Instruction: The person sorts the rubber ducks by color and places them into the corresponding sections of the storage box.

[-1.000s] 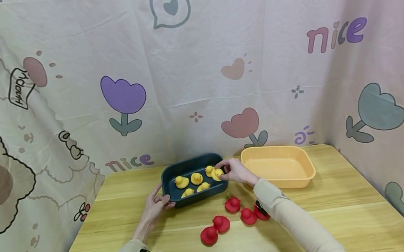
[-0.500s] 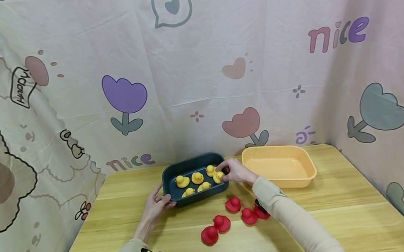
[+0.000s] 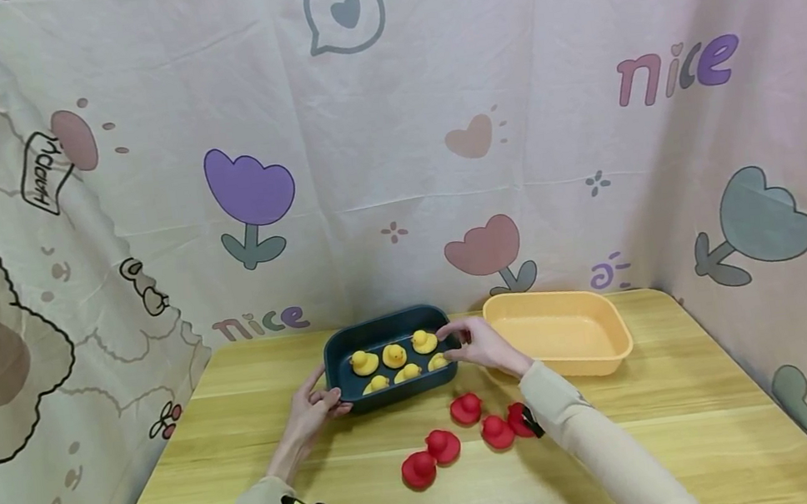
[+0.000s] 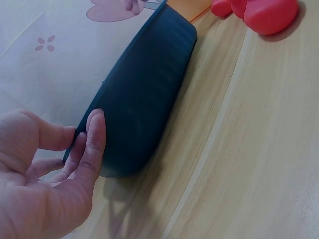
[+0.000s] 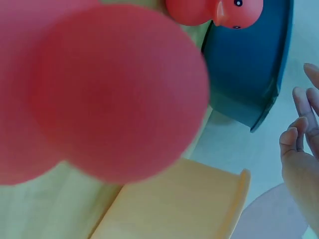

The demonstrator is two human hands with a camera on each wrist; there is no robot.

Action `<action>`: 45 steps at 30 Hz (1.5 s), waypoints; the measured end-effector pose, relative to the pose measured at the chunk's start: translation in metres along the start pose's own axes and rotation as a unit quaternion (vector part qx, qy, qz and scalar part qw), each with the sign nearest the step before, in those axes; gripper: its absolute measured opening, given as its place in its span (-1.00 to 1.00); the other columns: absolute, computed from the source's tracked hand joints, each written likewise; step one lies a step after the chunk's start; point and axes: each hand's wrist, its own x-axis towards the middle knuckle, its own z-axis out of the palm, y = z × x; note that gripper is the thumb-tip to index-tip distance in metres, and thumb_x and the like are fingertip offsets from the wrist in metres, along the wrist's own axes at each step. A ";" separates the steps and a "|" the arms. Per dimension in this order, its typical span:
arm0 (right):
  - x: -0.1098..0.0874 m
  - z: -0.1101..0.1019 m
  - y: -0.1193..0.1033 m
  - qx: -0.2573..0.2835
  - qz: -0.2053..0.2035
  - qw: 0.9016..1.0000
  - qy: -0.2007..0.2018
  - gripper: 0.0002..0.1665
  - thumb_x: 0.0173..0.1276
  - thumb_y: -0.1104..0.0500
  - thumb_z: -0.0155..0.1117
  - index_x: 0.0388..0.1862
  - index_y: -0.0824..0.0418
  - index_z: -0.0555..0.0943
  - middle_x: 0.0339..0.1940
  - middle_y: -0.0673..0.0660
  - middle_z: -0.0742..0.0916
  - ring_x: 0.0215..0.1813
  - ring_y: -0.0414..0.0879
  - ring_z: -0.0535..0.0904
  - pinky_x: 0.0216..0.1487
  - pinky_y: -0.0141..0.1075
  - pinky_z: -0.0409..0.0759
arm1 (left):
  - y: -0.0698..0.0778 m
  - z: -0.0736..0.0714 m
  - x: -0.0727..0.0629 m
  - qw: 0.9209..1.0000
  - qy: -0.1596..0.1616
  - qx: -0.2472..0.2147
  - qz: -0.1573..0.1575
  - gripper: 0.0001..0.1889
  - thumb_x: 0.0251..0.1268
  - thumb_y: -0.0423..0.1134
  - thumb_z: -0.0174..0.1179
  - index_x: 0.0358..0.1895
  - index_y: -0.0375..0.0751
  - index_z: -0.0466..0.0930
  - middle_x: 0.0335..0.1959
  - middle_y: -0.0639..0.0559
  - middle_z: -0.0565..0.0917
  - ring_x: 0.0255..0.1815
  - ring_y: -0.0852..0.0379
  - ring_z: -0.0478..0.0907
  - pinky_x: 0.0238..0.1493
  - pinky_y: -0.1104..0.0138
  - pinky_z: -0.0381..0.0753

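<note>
Left-hand grip [image 3: 310, 405]: grasping, with its digits pinched on the left end of the one dark blue tray [image 3: 383, 332], near its front corner; the left wrist view showed one digit laid along the outer wall. Right-hand grip [image 3: 485, 346]: released, its fingers loosely bent at the right end of the same tray, just beside the rightmost of the yellow ducks [image 3: 395, 357]; from my remote station I could not tell whether a fingertip touched that duck. I counted six yellow ducks, all inside the dark blue tray, in two rows of three, the nearer row partly hidden by the front wall. Five red ducks [image 3: 466, 410] sat on the wooden counter [image 3: 242, 415] in front of the trays: two in a close pair to the left, two in a close pair to the right, and one by itself nearest the dark blue tray. One orange-yellow tray [image 3: 554, 307] stood to the right, near the blue one. Two pale sleeves [image 3: 601, 446] covered the forearms. Behind the counter I saw one printed backdrop [image 3: 374, 138], bearing two copies of the word "nice" and, among other motifs, one purple tulip.
</note>
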 end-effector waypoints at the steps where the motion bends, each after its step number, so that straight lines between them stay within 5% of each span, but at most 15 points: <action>1: -0.002 -0.001 0.000 0.009 0.000 1.000 0.002 -0.65 0.20 0.34 0.46 0.01 0.30 0.72 -0.46 0.28 0.59 -0.44 -0.14 0.37 -0.43 -0.48 0.28 | 0.000 0.000 0.000 1.000 0.001 0.000 0.000 -0.29 0.53 -0.52 -0.08 0.63 -0.29 -0.16 -0.48 0.11 0.62 -0.43 0.27 0.72 -0.18 0.44 0.77; 13: -0.033 -0.004 0.004 0.068 -0.019 0.997 0.025 -0.67 0.26 0.29 0.45 0.02 0.26 0.72 -0.28 0.29 0.73 -0.41 -0.18 0.41 -0.43 -0.48 0.36 | 0.000 0.000 0.000 1.000 0.008 0.005 -0.003 -0.29 0.52 -0.52 -0.08 0.63 -0.27 -0.12 -0.46 0.10 0.60 -0.44 0.27 0.71 -0.19 0.43 0.77; 22: -0.053 -0.003 0.002 0.093 -0.001 0.995 0.041 -0.67 0.30 0.30 0.41 0.06 0.25 0.71 -0.41 0.15 0.59 -0.38 -0.14 0.43 -0.39 -0.45 0.40 | -0.004 0.004 0.001 1.000 0.024 0.000 0.011 -0.28 0.48 -0.53 -0.04 0.62 -0.31 -0.10 -0.46 0.04 0.63 -0.46 0.25 0.70 -0.25 0.45 0.76; 32: -0.067 0.001 0.003 0.095 -0.007 0.994 0.049 -0.67 0.34 0.42 0.30 0.07 0.45 0.64 -0.46 0.20 0.57 -0.41 -0.10 0.42 -0.39 -0.40 0.43 | -0.007 0.007 0.000 0.999 0.046 -0.002 0.023 -0.28 0.47 -0.53 -0.02 0.62 -0.32 -0.06 -0.47 0.05 0.64 -0.48 0.24 0.70 -0.30 0.45 0.77; 45: -0.078 -0.004 0.006 0.113 0.001 0.992 0.062 -0.70 0.34 0.27 0.38 0.05 0.25 0.70 -0.33 0.28 0.62 -0.31 -0.11 0.48 -0.28 -0.47 0.48 | -0.015 0.010 0.005 0.996 0.082 -0.013 0.041 -0.31 0.44 -0.53 0.00 0.60 -0.25 0.06 -0.45 0.02 0.64 -0.52 0.26 0.70 -0.35 0.45 0.77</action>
